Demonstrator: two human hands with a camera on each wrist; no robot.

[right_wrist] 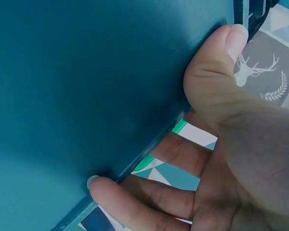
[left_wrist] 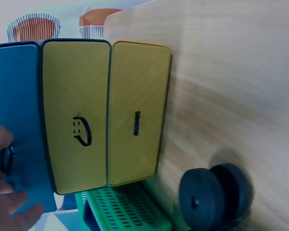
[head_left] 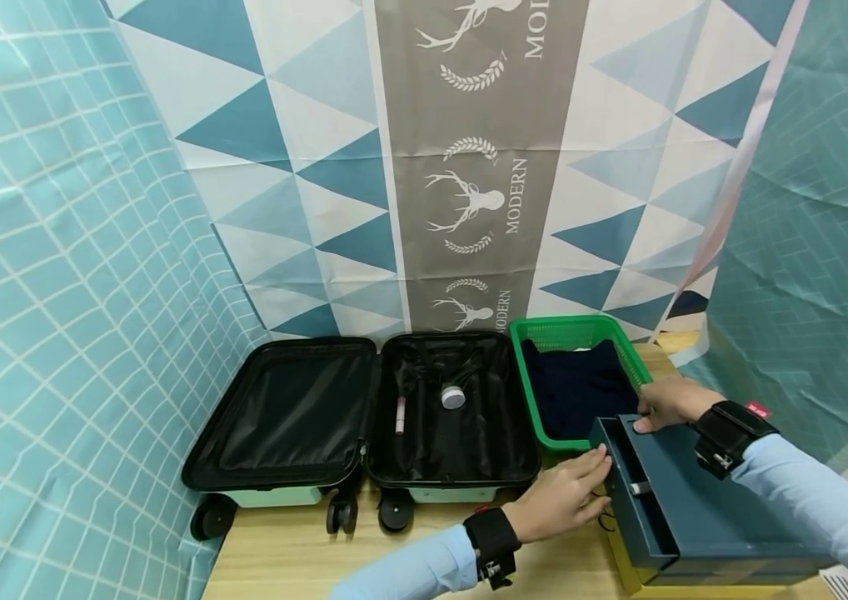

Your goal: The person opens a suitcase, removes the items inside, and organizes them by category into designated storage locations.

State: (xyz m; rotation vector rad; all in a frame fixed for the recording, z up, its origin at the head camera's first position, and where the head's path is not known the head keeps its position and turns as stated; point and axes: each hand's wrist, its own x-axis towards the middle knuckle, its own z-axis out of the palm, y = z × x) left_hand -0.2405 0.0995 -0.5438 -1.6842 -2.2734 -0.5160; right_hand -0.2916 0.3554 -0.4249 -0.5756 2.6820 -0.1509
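Observation:
A stacked drawer box with a dark blue top stands at the right. Its blue top drawer is pulled partway out, and a small white-ended item shows inside. My left hand touches that drawer's front, fingers fairly straight, beside its black loop handle in the left wrist view. My right hand grips the far edge of the box's top. In the right wrist view the thumb lies on top and the fingers curl over the edge.
Two yellow drawer fronts sit below the blue one. A green basket holding dark cloth stands behind the box. Left of it lies an open suitcase with a pink-and-white tube and a white-lidded jar inside.

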